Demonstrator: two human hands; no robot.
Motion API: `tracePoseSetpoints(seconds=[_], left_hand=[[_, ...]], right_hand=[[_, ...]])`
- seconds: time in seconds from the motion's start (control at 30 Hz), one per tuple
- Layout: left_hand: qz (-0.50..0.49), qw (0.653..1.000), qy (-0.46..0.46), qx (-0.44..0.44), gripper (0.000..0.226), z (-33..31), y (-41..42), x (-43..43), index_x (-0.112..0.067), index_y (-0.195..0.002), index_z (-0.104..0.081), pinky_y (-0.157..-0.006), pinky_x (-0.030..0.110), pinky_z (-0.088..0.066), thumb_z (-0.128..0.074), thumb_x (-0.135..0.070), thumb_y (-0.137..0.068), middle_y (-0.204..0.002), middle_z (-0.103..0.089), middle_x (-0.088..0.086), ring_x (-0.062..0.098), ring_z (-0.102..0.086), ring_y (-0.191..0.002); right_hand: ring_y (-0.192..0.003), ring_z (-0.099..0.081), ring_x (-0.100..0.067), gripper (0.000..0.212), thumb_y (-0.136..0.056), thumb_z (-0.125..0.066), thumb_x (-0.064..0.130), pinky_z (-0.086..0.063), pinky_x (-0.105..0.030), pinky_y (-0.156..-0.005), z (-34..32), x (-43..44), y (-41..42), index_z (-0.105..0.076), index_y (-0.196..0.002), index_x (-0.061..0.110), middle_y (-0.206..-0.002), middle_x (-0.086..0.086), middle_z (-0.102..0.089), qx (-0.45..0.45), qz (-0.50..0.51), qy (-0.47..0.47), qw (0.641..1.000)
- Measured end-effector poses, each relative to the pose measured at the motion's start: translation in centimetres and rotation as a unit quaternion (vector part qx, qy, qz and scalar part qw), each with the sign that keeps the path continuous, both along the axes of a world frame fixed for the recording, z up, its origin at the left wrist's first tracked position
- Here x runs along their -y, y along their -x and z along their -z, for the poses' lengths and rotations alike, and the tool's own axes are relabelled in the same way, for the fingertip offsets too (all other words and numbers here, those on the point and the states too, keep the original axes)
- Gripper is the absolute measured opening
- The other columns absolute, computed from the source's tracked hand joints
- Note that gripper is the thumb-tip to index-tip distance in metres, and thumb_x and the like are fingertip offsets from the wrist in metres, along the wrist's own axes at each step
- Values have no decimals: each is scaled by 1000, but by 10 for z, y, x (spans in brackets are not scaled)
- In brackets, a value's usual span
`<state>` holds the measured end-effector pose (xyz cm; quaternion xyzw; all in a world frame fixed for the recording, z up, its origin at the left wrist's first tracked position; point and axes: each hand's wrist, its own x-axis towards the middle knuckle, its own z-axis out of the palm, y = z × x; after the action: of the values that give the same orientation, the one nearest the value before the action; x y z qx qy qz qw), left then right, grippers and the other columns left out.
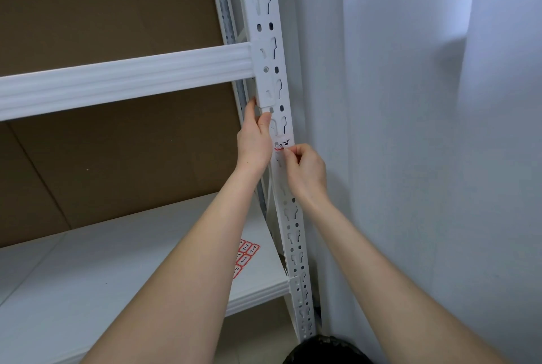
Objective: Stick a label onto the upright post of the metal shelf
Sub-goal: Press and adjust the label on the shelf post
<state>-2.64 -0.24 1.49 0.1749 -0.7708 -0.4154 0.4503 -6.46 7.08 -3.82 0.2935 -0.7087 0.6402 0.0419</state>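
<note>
Label (283, 144): white, red-bordered, with handwritten marks. It sits on the front face of the white perforated upright post (262, 16), just below the end bracket of the horizontal beam (126, 79). Right hand (306, 170): thumb and forefinger curled, pinching the label's lower edge against the post, other fingers folded in. Left hand (254, 140): fingers wrapped round the post's left edge, thumb laid on the front face just above and left of the label. The right fingertips cover the label's lower part, so how far it is stuck down cannot be told. Both hands hide the keyhole slots beside and under the label. A sheet of spare labels (245, 258), same red borders and written marks, lies flat on the lower shelf board (117, 275) near its right end, well below the hands. The left forearm crosses in front of the sheet and hides its left part. A second, greyer perforated post (223, 11) stands behind the front one. Brown cardboard (102, 11) backs the shelf bays above and below the beam. Shelf board is smooth and white, with a ribbed front edge. A plain white wall (410, 129) runs close along the post's right side. A dark object (325, 349) at the bottom edge cannot be made out.
</note>
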Motion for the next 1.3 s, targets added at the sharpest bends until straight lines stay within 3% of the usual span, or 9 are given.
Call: tracePoseSetpoints(seconds=[0.2, 0.47, 0.8, 0.87, 0.97, 1.07, 1.17, 1.3], left_hand=[[2, 1000, 5, 3, 43, -1, -1, -2, -21, -146, -27, -88, 23, -42, -31, -21, -103, -140, -51, 2, 20, -51, -125], [-5, 1000, 13, 5, 44, 0, -1, 1, -21, -146, -27, -99, 36, -46, -32, -23, -103, -137, -52, 3, 20, -53, -123], [4, 1000, 4, 4, 44, 0, 0, 3, -23, -146, -27, -98, 46, -48, -32, -25, -103, -138, -52, 3, 22, -53, -122], [3, 1000, 4, 5, 45, 1, 1, 4, -24, -147, -28, -98, 47, -49, -33, -25, -102, -137, -53, 3, 21, -54, -122], [-3, 1000, 9, 11, 45, 1, 0, 5, -24, -147, -28, -102, 45, -45, -34, -25, -102, -137, -54, 1, 20, -53, -123], [4, 1000, 2, 13, 46, 2, -2, 8, -26, -146, -32, -103, 41, -45, -38, -21, -101, -133, -57, 1, 18, -55, -121], [-20, 1000, -10, 7, 40, 16, -11, 5, -22, -135, -50, -98, 35, -48, -46, -14, -96, -121, -65, -1, 15, -61, -111], [-78, 996, -26, -30, 12, 37, -22, 1, -20, -99, -64, -86, 40, -55, -59, -15, -89, -97, -68, -1, 15, -66, -91]], right_hand=[[-88, -54, -16, 14, -97, -47, 26, -39, -27, -73, 2, -3, -3, -54, -88, 18, -97, -2, -61, -10, -13, 4, 1000], [-89, -55, -16, 14, -96, -47, 23, -40, -26, -75, 6, -2, -5, -58, -89, 18, -97, -2, -63, -30, -30, 12, 999], [-88, -54, -14, 10, -95, -49, 23, -40, -24, -75, 5, -10, -10, -56, -88, 21, -94, 1, -61, -55, -42, 26, 997], [-86, -55, -14, 10, -95, -50, 23, -41, -24, -75, 4, -12, -9, -57, -90, 20, -93, 1, -62, -38, -46, 37, 998], [-75, -52, -11, 13, -94, -53, 25, -44, -25, -71, 3, -13, -3, -59, -87, 15, -77, 7, -58, 45, -59, 56, 996], [-75, -53, -15, 19, -94, -54, 23, -50, -39, -81, 2, -18, 2, -60, -77, 17, -75, 3, -58, 126, -80, 75, 986], [-73, -51, -14, 23, -94, -51, 18, -49, -40, -82, 1, -24, 3, -58, -72, 18, -74, 2, -57, 155, -96, 88, 979], [-67, -51, -8, 21, -95, -49, 18, -52, -39, -83, -3, -25, 3, -58, -76, 16, -71, 5, -56, 137, -96, 72, 983]])
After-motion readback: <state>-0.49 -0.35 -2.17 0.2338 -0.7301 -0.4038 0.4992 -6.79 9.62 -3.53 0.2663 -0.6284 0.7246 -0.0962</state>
